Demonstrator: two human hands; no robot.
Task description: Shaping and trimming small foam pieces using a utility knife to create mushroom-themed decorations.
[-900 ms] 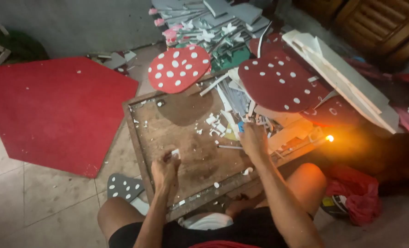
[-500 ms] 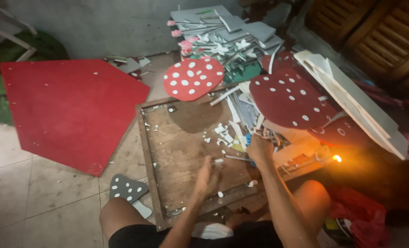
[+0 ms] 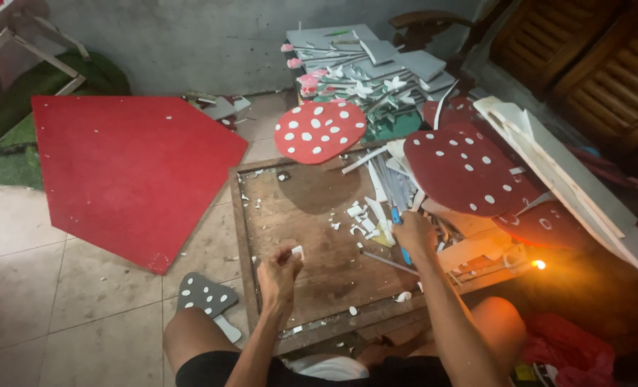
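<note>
Left hand lifted, pinching a white scrap.
Since 0.5 s ago the left hand (image 3: 279, 272) closed on a small white foam piece (image 3: 298, 251) above the wooden board (image 3: 297, 215); right hand (image 3: 413, 233) grips a blue cutter (image 3: 405, 254) among offcuts.

Bare arms, black shorts (image 3: 211, 373)

My left hand (image 3: 277, 274) is curling around a small white scrap (image 3: 298, 252), so most of that scrap is staying hidden and I cannot tell its shape. My right hand (image 3: 413, 235) is covering most of a blue-handled tool (image 3: 405, 254), so its working end is out of sight among the white offcuts. The picture's bottom edge is cutting off my forearms and knees, and the small flame (image 3: 539, 264) is glaring too brightly to show what is burning.
</note>
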